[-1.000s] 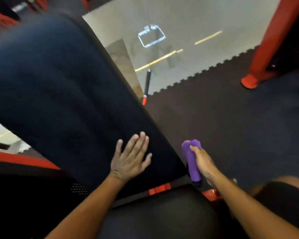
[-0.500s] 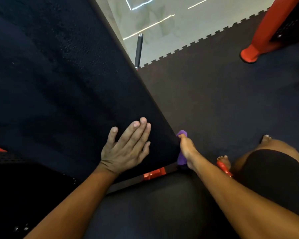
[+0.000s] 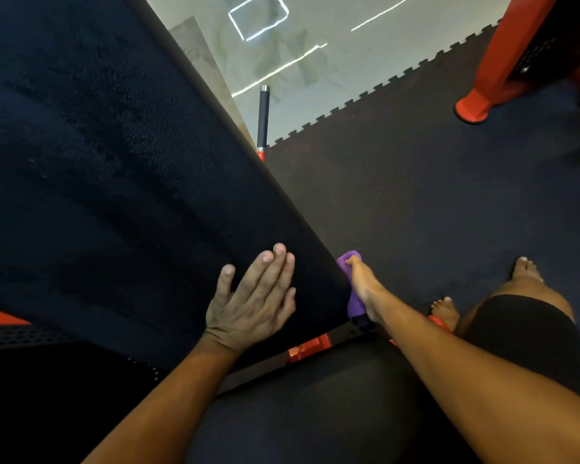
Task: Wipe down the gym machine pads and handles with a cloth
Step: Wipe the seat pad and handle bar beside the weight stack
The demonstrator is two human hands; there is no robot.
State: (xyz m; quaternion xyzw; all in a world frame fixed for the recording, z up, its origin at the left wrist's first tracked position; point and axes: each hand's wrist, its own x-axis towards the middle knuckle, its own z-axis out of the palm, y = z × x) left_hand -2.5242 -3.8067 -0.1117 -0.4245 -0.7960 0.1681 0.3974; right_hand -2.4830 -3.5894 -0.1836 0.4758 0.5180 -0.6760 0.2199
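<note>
Purple cloth [image 3: 353, 289] sits bunched into a roll against the right edge of the black back pad [image 3: 114, 182], its long axis running along that edge — up and away from the seat pad [image 3: 298, 413]. The right hand [image 3: 365, 289] grips it, fingers curled around it, while the left hand [image 3: 252, 303] lies flat on the pad, fingers straight and close together. Beyond the edge a black handle [image 3: 263, 118] points upward over dark floor mats [image 3: 432, 195] — a red machine foot [image 3: 472, 107] stands at upper right.

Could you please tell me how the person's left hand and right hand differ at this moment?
The left hand lies flat with straight fingers on the face of the black pad; the right hand grips a purple cloth against the pad's side edge. Left hand holds nothing. Both are bare.
</note>
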